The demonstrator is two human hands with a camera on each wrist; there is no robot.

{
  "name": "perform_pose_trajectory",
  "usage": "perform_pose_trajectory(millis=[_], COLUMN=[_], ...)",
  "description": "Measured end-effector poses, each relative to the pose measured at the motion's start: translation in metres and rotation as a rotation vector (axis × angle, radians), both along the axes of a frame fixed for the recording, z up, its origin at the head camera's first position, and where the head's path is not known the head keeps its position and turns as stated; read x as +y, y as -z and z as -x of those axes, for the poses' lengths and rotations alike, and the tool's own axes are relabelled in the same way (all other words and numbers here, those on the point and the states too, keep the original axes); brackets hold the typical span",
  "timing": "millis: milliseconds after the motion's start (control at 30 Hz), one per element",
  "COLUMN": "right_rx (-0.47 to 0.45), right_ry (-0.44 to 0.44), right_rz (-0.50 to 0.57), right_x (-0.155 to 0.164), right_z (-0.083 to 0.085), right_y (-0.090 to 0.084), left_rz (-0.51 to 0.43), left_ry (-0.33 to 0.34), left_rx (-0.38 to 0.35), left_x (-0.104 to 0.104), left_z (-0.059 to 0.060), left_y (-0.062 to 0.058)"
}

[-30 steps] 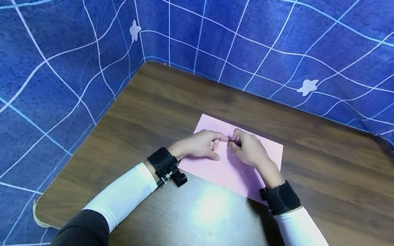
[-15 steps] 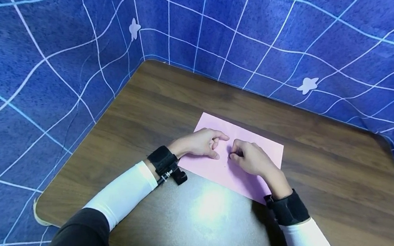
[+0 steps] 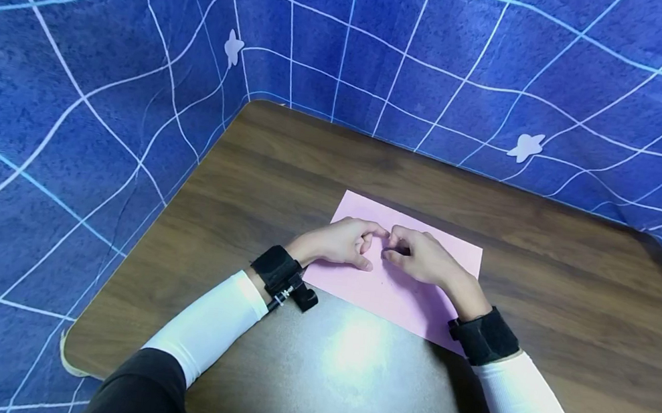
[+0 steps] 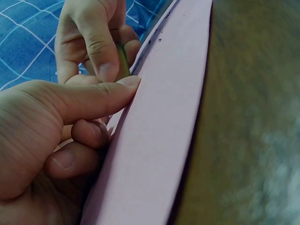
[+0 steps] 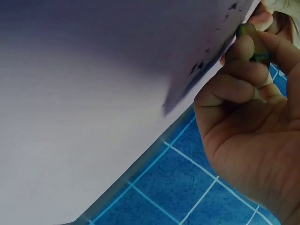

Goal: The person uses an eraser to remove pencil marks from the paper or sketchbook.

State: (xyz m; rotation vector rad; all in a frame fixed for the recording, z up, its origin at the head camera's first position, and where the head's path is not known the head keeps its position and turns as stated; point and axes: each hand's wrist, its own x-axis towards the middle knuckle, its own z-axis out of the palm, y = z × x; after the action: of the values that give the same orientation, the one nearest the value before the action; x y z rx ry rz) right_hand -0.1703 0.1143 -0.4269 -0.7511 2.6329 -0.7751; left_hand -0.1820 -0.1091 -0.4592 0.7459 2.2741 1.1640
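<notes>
A pink sheet (image 3: 400,294) lies flat on the brown wooden table (image 3: 287,161). Both hands rest on it, fingertips nearly touching. My left hand (image 3: 342,243) has its fingers loosely curled and holds nothing; in the left wrist view its thumb tip (image 4: 129,82) presses on the pink sheet (image 4: 159,140). My right hand (image 3: 422,256) pinches a small green object (image 5: 253,40) between thumb and fingers, just above the sheet (image 5: 93,93). The left wrist view also shows that green object (image 4: 123,61) in the right hand (image 4: 89,33). A few dark specks mark the paper nearby.
A blue cloth with white grid lines (image 3: 78,72) surrounds the table on the left and at the back. The table's rounded front left corner (image 3: 70,354) is close to my left arm. Bare wood (image 3: 590,274) stretches to the right of the sheet.
My right hand drew back a little from the left hand, then came up to it again. The left hand stayed on the sheet.
</notes>
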Motion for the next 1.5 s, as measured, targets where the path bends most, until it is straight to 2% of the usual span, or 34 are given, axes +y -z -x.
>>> perform_pose_trajectory(millis=[167,367,500,733,800,967,1100,1233,1400,1500], right_rx=[0.022,0.053,0.052,0.066,0.067,0.038,-0.002,-0.056,-0.078,-0.090], right_ry=[0.092,0.202,0.204,0.165,0.142,0.061,0.099,0.160,0.163,0.172], right_rz=[-0.012,-0.023,-0.061,-0.248,-0.234,-0.086,-0.098,-0.125,-0.100,-0.081], right_x=[0.025,0.057,0.061,0.039,0.027,-0.003,-0.015,-0.014,-0.003,0.007], right_z=[-0.003,-0.006,-0.007,-0.004,-0.004,-0.005,-0.006,-0.006,-0.006,-0.007], right_y=[0.004,0.003,0.001,-0.014,-0.016,-0.014,-0.010,-0.008,-0.007,-0.006], left_rz=[-0.020,-0.015,-0.018,-0.036,-0.037,-0.040,-0.026,-0.022,-0.026,-0.026], left_ry=[0.005,-0.036,-0.036,-0.052,-0.051,-0.038,-0.029,-0.022,-0.003,-0.016], left_rx=[-0.023,-0.028,-0.038,-0.060,-0.063,-0.071,-0.057,-0.031,-0.026,-0.033], left_x=[0.000,-0.004,-0.005,-0.007,-0.008,-0.006,-0.003,-0.001,0.001,0.001], left_z=[-0.002,-0.003,-0.002,-0.001,0.000,0.001,0.001,0.001,0.000,-0.001], left_y=[0.002,0.001,0.003,0.004,0.004,0.003,0.001,0.001,0.002,0.001])
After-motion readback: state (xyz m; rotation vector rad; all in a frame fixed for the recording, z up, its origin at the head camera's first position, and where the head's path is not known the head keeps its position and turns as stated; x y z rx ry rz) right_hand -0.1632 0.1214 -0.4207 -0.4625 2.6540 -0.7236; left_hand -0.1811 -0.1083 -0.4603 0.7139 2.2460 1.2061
